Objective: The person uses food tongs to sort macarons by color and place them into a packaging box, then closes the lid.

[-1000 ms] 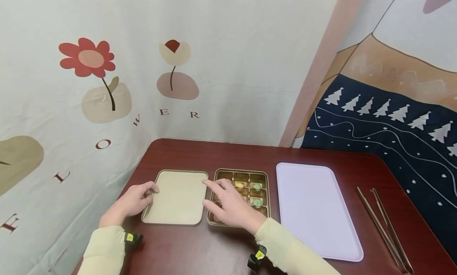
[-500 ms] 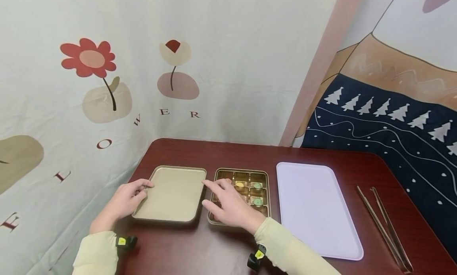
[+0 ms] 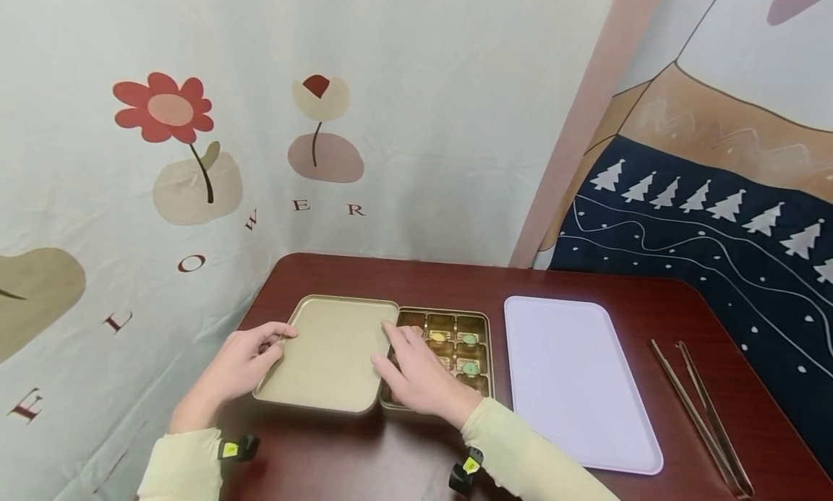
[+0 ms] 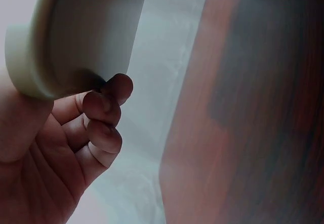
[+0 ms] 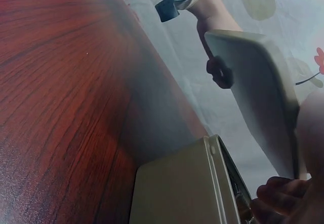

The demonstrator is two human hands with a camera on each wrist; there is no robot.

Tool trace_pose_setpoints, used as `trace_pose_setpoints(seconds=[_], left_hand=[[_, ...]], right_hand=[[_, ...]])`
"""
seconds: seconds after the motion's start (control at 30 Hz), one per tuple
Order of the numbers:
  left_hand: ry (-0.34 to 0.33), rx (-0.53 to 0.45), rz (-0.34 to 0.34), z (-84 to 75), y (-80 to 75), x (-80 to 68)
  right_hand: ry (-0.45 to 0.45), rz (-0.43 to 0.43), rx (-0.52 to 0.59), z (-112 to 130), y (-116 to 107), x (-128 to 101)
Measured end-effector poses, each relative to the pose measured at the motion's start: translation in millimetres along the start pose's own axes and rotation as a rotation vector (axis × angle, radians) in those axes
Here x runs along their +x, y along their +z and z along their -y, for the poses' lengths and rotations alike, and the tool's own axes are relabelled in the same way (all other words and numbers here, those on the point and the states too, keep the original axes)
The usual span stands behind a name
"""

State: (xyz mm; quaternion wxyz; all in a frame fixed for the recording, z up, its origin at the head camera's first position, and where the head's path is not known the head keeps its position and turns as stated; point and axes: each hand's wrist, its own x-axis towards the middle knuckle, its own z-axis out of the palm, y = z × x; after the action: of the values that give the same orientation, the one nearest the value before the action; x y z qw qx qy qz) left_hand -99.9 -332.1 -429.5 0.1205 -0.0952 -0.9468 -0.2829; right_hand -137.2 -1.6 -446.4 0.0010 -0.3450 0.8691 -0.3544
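Observation:
A square cream tin lid (image 3: 332, 353) hangs tilted over the table, its right edge overlapping the tin. My left hand (image 3: 242, 360) grips its left edge, thumb on top and curled fingertips on the underside (image 4: 104, 115). At the right edge is my right hand (image 3: 423, 371), thumb and index finger on the lid's upper face, other fingers (image 5: 281, 196) curled at its lower side. Beneath that hand stands the open gold tin (image 3: 489, 342), split into compartments. Small green sweets (image 3: 470, 369) and a yellow one (image 3: 438, 337) show inside; the tin's left part is hidden.
A pale lilac tray (image 3: 579, 385) lies right of the tin. Metal tongs (image 3: 703, 414) rest near the right edge of the dark red table (image 3: 416, 472). Printed curtains (image 3: 423, 125) hang behind and along the left.
The left hand lifted the lid off the table, first moving it a little left, then right to the tin's left edge. The right hand stayed nearly in place and now meets the lid's edge.

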Motion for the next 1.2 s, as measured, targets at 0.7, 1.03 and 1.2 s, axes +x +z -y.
trace_pose_setpoints(seconds=[0.7, 1.03, 1.2], left_hand=[[0.083, -0.2, 0.14, -41.9, 39.2, 15.6], [0.187, -0.264, 0.177, -72.2, 72.3, 39.9], [0.216, -0.265, 0.166, -84.6, 83.0, 49.1]], right_hand=[[0.008, -0.032, -0.092, -35.7, -51.6, -40.9], [0.047, -0.105, -0.128, -62.4, -79.6, -69.4], [0.072, -0.147, -0.129, -73.5, -89.7, -76.9]])
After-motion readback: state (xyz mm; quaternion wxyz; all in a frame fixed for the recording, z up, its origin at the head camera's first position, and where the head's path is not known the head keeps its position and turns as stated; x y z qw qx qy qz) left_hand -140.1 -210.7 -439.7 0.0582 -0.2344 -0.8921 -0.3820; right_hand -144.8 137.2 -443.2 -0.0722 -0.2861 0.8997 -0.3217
